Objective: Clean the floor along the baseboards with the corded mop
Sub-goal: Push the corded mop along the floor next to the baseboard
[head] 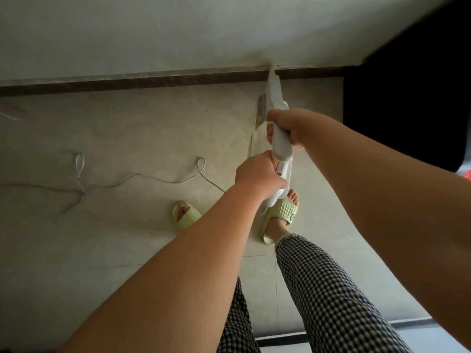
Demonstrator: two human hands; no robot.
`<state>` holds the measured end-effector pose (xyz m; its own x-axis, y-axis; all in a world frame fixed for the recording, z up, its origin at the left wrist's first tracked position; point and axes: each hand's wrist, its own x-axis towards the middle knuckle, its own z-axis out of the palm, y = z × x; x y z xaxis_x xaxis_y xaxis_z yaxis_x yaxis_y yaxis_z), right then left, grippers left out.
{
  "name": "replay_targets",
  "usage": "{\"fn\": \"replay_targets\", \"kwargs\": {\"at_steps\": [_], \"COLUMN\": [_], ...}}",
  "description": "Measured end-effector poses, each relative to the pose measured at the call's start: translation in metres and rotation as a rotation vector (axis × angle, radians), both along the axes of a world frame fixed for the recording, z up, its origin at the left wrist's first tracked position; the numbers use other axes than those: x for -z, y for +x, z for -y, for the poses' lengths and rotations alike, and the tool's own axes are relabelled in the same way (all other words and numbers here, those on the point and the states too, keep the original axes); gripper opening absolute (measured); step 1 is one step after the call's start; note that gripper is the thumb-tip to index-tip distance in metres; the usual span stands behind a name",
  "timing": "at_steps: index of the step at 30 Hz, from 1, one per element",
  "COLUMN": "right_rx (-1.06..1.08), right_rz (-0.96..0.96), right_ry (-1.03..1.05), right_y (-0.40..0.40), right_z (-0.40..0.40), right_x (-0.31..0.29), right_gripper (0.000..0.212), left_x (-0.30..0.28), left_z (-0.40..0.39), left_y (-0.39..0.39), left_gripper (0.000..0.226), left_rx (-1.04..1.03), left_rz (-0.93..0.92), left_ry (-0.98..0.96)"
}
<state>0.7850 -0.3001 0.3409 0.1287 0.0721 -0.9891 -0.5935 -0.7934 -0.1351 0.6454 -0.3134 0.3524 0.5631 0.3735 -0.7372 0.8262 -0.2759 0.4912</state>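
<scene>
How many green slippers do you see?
2. The left slipper is on the pale floor near the white cord. The right slipper sits further right, partly hidden under the mop handle and checked trouser leg.

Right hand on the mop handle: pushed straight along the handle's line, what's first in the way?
Likely the dark baseboard, then the wall. The right hand follows the mop handle toward it; depth unclear.
</scene>
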Motion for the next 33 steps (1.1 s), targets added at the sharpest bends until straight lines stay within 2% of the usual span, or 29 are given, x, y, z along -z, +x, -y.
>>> {"fn": "replay_targets", "kwargs": {"at_steps": [20, 33], "right_rx": [-0.001, -0.018], "right_rz": [0.086, 0.057], "right_ry": [0.035, 0.028], "right_y": [-0.035, -0.047], "right_z": [-0.023, -0.034], "right_x": [-0.005, 0.001], "right_gripper": [0.015, 0.013], "left_x": [0.004, 0.005], "left_z": [-0.022, -0.032], "left_y": [-0.031, -0.046], "left_gripper": [0.040, 0.040], "left_rx": [-0.022, -0.022], "left_rz": [0.031, 0.041], "left_ry": [0.007, 0.006]}}
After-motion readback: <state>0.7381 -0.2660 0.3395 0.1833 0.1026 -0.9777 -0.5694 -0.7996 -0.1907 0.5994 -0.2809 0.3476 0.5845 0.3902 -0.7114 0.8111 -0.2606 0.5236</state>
